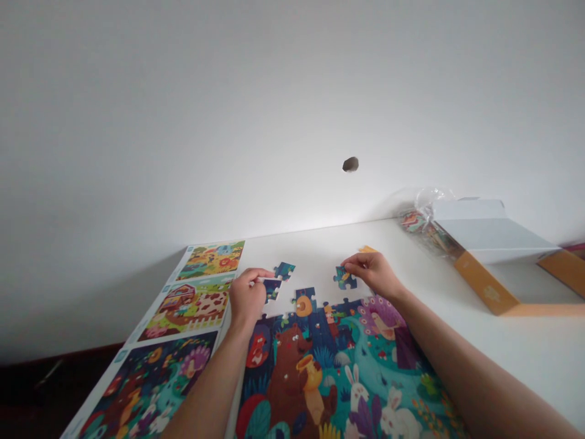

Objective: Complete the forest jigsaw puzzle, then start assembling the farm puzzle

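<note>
My left hand (248, 297) is closed, thumb and index finger at a dark blue puzzle piece (273, 289) above the upper left edge of the puzzle. A second blue-green puzzle piece (285, 271) lies just beyond its fingertips. In the pinch of my right hand (375, 273) is a dark blue piece with a yellow detail (345, 278), over the white table behind the puzzle. The partly assembled puzzle (320, 366) shows a bear, rabbits and a peacock. From its ragged far edge a piece with a round yellow shape (303, 302) sticks up.
Left of the puzzle lies a printed sheet (158, 338) with three pictures. An open orange-and-white box (498, 299) stands at the right, beside a clear plastic bag (423, 225) of pieces. Behind my right hand, something yellow (367, 249) peeks out. A white wall (274, 122) with a hole (350, 164) closes the back.
</note>
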A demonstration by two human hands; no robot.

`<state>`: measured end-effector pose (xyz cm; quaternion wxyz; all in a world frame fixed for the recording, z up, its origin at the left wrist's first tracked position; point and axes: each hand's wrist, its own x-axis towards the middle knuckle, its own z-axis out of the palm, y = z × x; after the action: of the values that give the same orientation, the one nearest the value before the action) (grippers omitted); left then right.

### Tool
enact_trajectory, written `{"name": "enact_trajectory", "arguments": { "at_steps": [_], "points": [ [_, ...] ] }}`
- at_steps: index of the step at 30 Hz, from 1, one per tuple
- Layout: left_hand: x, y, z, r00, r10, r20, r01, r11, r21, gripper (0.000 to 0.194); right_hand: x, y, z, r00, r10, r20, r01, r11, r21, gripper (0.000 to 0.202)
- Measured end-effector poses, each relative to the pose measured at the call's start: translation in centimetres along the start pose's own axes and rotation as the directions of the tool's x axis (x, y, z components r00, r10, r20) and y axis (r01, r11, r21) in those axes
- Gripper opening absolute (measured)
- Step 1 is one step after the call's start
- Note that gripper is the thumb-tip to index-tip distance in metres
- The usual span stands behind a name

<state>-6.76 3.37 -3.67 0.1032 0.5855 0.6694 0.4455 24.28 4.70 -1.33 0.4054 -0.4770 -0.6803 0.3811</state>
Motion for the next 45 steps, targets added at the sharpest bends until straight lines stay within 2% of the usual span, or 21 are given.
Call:
{"name": "enact_trajectory", "arguments": {
  "at_steps": [4,9,15,19,21,23,24,26,27,29,31,34,38,41,45],
  "points": [
    [0.5,-0.7,0.1,0.998,-0.036,-0.045,0.034,0.998,-0.054,0.037,-0.2,0.2,0.6,0.999,-0.009,0.051,0.014,0.995,-0.097,0.023],
    [1.2,-1.0,0.4,0.997,-0.026,-0.077,0.011,0.981,-0.192,0.037,-0.3,0.0,0.9,0.999,-0.005,0.054,0.016,0.98,-0.201,0.017],
    [1.4,-0.9,0.8,0.993,0.096,-0.073,-0.113,0.958,-0.263,0.031,-0.2,0.0,0.9,0.998,0.011,0.058,0.007,0.958,-0.286,0.011],
    [1.3,-0.5,0.6,0.987,0.144,-0.073,-0.157,0.961,-0.229,0.031,-0.1,0.1,0.8,0.998,-0.002,0.063,0.026,0.922,-0.386,0.01],
    [1.1,0.2,0.2,0.975,0.218,-0.044,-0.222,0.956,-0.191,0.03,-0.1,0.0,0.8,0.998,-0.023,0.053,0.044,0.897,-0.44,0.009],
    [0.6,1.5,-0.2,0.934,0.355,0.046,-0.343,0.924,-0.17,0.028,-0.1,-0.3,0.8,0.999,-0.017,0.037,0.033,0.887,-0.46,0.008],
    [0.2,2.3,-0.5,0.886,0.448,0.119,-0.424,0.888,-0.18,0.028,-0.2,-0.4,0.8,0.999,-0.002,0.033,0.017,0.891,-0.453,0.008],
    [-0.7,4.0,-0.9,0.734,0.605,0.309,-0.561,0.797,-0.224,0.025,-0.2,-0.5,0.8,0.999,0.027,0.04,-0.008,0.904,-0.427,0.009],
    [-1.3,4.8,-1.0,0.667,0.645,0.373,-0.605,0.761,-0.234,0.023,-0.2,-0.6,0.9,0.998,0.03,0.048,-0.007,0.908,-0.42,0.009],
    [-2.2,5.9,-1.1,0.557,0.643,0.525,-0.645,0.734,-0.214,0.024,-0.3,-0.5,1.0,0.998,0.005,0.068,0.025,0.901,-0.433,0.009],
    [-2.9,6.5,-1.0,0.491,0.604,0.627,-0.661,0.728,-0.184,0.037,-0.4,-0.3,1.1,0.996,-0.032,0.088,0.07,0.878,-0.473,0.008],
    [-3.3,6.6,-0.8,0.44,0.545,0.713,-0.667,0.73,-0.146,0.053,-0.5,-0.2,1.1,0.99,-0.057,0.127,0.116,0.844,-0.523,0.006],
    [-3.2,6.7,-0.7,0.397,0.506,0.765,-0.655,0.74,-0.15,0.053,-0.6,-0.4,0.8,0.981,-0.082,0.177,0.172,0.795,-0.582,0.009],
    [-3.2,6.9,-0.7,0.382,0.495,0.78,-0.644,0.748,-0.16,0.05,-0.7,-0.6,0.6,0.972,-0.112,0.206,0.218,0.763,-0.609,0.02],
    [-3.3,6.8,-0.6,0.383,0.492,0.781,-0.637,0.753,-0.162,0.048,-0.9,-0.5,0.5,0.97,-0.105,0.221,0.225,0.742,-0.632,0.03]
  ]
}}
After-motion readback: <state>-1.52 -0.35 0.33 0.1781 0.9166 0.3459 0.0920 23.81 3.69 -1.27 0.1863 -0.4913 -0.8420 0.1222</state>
